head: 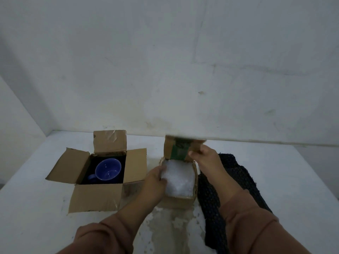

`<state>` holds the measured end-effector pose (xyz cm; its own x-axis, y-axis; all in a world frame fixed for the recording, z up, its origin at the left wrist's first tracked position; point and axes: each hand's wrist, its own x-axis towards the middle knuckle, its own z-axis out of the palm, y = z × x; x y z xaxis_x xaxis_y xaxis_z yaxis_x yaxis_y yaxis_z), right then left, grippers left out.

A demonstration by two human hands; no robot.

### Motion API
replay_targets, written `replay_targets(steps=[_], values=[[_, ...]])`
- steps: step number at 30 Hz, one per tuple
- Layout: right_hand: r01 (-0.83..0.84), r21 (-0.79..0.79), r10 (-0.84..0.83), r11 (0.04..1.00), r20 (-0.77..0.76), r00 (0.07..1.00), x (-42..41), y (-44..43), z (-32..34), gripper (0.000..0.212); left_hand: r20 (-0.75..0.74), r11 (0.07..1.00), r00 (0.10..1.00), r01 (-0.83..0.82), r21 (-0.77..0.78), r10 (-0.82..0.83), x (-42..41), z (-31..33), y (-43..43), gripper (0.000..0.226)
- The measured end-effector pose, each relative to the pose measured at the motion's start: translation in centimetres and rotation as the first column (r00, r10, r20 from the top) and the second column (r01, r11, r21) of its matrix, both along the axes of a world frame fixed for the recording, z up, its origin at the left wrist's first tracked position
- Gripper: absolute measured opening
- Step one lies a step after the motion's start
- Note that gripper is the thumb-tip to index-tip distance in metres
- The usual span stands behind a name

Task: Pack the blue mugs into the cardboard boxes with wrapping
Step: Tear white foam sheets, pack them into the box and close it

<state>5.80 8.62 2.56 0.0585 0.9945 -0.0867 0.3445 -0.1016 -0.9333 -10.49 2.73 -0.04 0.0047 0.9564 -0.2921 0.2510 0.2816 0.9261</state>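
Two hands work the small cardboard box [180,200]. The right hand [204,156] pinches the rear flap [170,147] between thumb and fingers, and the flap stands upright with green tape [179,150] down its inner face. The left hand [156,178] curls its fingers over the left edge of the white wrapping [180,178], which fills the box to the rim and hides whatever lies under it. Just right of the box, a dark bubble-textured sheet [236,173] lies on the white table [36,208]. Well to the left sits a larger cardboard box [95,198], flaps spread, with one blue mug [108,169] upright inside on a dark lining [122,173].
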Motion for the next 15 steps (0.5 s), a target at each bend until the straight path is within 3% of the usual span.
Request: replay_targets(steps=[2,4,6,9,12,15], values=[[-0.067,0.087,0.047,0.994,0.210,0.977,0.4,-1.4,-0.5,0.017,0.130,0.996,0.988,-0.076,-0.045,0.081,-0.3,1.1,-0.2,0.027],[-0.194,0.169,0.102,0.966,0.438,0.893,1.0,-2.8,-1.5,0.024,0.194,0.987,0.971,-0.115,-0.114,0.136,-0.8,1.4,-0.2,0.036],[-0.246,0.196,0.119,0.949,0.501,0.857,1.4,-4.0,-2.5,0.030,0.248,0.972,0.951,-0.138,-0.192,0.185,-1.1,1.6,-0.3,0.043],[-0.258,0.104,0.178,0.961,0.482,0.858,1.2,-5.6,-3.0,0.034,0.020,0.984,0.995,-0.096,-0.153,0.100,-1.3,1.4,-0.2,0.033],[-0.311,0.032,0.242,0.950,0.555,0.796,1.3,-6.3,-3.7,0.037,-0.245,0.992,0.967,-0.089,-0.087,0.065,-1.3,0.8,-0.6,0.028],[-0.302,0.013,0.234,0.953,0.602,0.763,1.5,-6.6,-3.6,0.039,-0.158,0.982,0.983,-0.121,-0.144,0.098,-1.3,0.2,-1.2,0.027]])
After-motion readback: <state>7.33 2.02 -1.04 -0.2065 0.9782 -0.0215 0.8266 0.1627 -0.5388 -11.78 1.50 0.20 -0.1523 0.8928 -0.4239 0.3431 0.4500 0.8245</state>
